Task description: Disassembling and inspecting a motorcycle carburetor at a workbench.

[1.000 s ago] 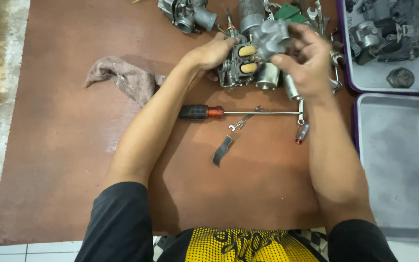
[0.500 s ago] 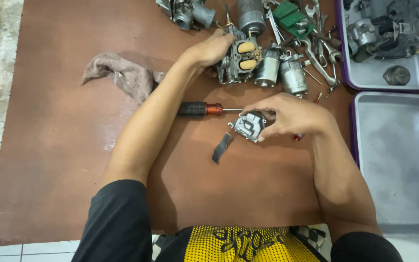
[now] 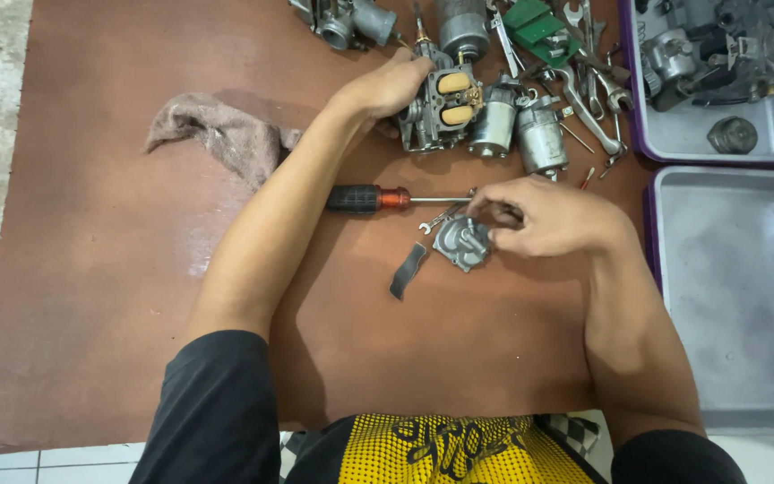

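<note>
Grey metal cover (image 3: 463,242) pinched in right hand's (image 3: 548,215) grip — left hand (image 3: 387,88) clasping carburetor body (image 3: 441,108).

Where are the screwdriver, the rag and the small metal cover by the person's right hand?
screwdriver (image 3: 365,198), head view, on its black handle.
rag (image 3: 226,134), head view, on the middle of the cloth.
metal cover (image 3: 460,242), head view, on its grey round face.

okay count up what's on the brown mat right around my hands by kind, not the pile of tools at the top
Carburetor body with two tan floats, under left hand: 1
Grey metal cover, at right hand: 1
Screwdriver: 1
Rag: 1
Dark flat strip: 1
Total: 5
</note>
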